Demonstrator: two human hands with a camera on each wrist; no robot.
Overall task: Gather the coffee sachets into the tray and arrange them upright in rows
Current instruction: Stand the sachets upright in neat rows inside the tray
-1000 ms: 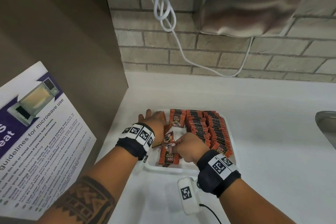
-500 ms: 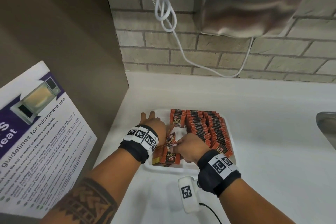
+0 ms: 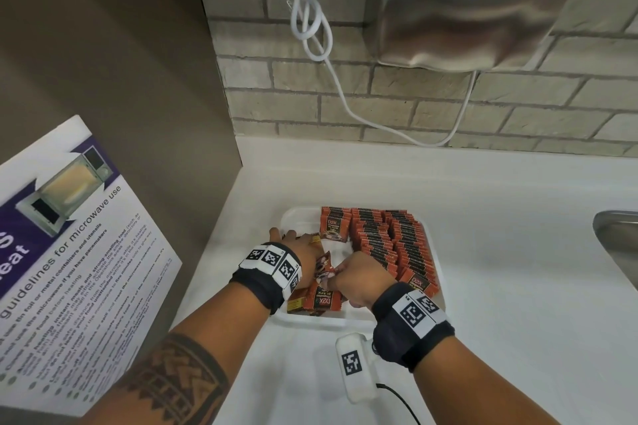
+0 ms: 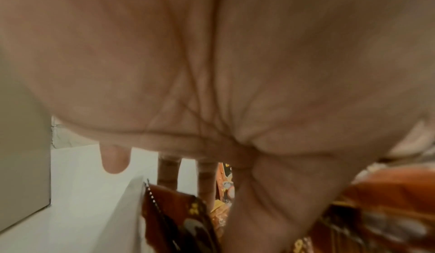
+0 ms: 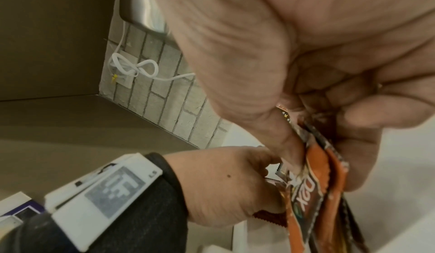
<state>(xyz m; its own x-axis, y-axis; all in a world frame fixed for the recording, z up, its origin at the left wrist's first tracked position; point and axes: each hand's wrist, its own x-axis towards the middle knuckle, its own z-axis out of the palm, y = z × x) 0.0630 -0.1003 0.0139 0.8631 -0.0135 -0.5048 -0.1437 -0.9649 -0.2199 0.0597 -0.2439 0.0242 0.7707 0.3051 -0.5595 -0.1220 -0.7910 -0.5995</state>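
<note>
Nearest the person, the right hand (image 3: 359, 278) pinched a small bunch of loose sachets (image 5: 313, 188) between thumb and curled fingers, above the near left part of the white tray (image 3: 324, 321). Just beside it, the left hand (image 3: 303, 252) reached into the tray with fingers extended among more loose packets, not curled round any. Farther back, the upright rows of sachets (image 3: 390, 241) filled the tray's right side on the white counter (image 3: 500, 252).

tray (image 3: 435, 300) on counter (image 3: 518, 252) | sachet rows (image 3: 390, 241) in tray's right | sink (image 3: 618, 238) far right
</note>
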